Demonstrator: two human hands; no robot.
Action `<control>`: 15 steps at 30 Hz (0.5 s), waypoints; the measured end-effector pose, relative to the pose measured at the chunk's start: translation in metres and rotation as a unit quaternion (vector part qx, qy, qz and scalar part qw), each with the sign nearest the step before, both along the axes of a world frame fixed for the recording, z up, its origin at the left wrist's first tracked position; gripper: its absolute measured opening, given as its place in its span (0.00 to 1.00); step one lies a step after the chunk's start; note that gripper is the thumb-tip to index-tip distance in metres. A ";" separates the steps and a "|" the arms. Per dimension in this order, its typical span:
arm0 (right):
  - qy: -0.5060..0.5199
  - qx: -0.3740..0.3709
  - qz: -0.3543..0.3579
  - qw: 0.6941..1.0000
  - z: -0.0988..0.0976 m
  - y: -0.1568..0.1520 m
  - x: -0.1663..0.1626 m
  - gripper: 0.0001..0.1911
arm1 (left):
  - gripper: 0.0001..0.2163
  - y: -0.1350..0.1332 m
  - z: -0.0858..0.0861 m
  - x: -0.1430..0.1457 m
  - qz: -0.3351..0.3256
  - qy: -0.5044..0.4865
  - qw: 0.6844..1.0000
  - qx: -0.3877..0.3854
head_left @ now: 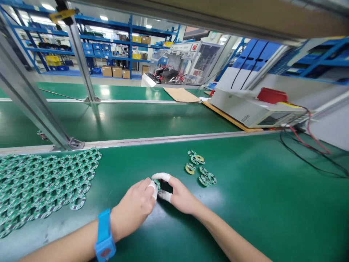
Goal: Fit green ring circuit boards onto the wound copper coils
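Note:
Near the middle of the green bench, my left hand (pixel 137 202) and my right hand (pixel 180 194) meet around a green ring-shaped circuit board (pixel 156 183). The fingers of my left hand are closed on it, and they partly cover it. My right thumb and forefinger, in white finger cots, curve around its right side and appear to touch it. A blue wrist strap (pixel 105 234) circles my left wrist. Just beyond my right hand lies a small loose group of ring boards (pixel 207 178), some showing a yellow face. To the left, many similar ring boards (pixel 49 182) lie in overlapping rows.
A metal rail (pixel 163 139) runs along the bench's far edge, with an upright post (pixel 35 91) at the left. Back right stands a light grey instrument (pixel 242 107) on a wooden board, with red and black cables (pixel 308 156) trailing onto the bench. Shelving (pixel 131 47) stands behind.

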State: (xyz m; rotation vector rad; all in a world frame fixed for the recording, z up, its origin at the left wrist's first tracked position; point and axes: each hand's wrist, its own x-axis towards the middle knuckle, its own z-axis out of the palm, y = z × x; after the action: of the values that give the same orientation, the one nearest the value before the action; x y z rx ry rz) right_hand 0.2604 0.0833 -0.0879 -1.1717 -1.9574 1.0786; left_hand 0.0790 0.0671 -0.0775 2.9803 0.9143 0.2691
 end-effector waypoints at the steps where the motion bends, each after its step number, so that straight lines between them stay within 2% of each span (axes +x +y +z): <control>1: 0.007 -0.006 -0.011 1.000 -0.001 0.000 -0.002 0.19 | 0.10 -0.001 -0.004 0.000 -0.010 -0.006 0.999 0.032; 3: 0.013 -0.020 -0.023 0.999 -0.002 0.001 -0.005 0.18 | 0.10 -0.002 -0.009 -0.001 -0.019 -0.023 0.996 0.089; 5: 0.014 -0.028 -0.019 0.999 -0.001 0.001 -0.005 0.18 | 0.12 -0.002 -0.008 -0.004 -0.017 -0.039 0.994 0.104; 7: 0.018 -0.028 -0.002 0.999 -0.001 0.001 0.000 0.20 | 0.13 -0.001 -0.004 -0.007 0.003 -0.059 0.997 0.054; 10: 0.049 -0.042 0.002 0.998 -0.003 0.007 0.011 0.26 | 0.12 0.003 0.001 -0.006 0.059 -0.120 0.988 -0.076; 13: 0.090 -0.042 -0.076 0.992 -0.002 0.020 0.020 0.25 | 0.19 0.016 -0.007 -0.001 0.094 -0.183 0.969 -0.135; 15: 0.107 -0.011 -0.136 0.985 0.005 0.025 0.025 0.20 | 0.17 0.037 -0.009 -0.002 0.087 -0.201 0.964 -0.152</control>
State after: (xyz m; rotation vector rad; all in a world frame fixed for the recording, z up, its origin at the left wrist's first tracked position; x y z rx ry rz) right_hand 0.2851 0.1082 -0.0828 -1.2376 -1.5749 1.0351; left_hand 0.0771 0.1042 -0.0861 2.4420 1.0514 0.6432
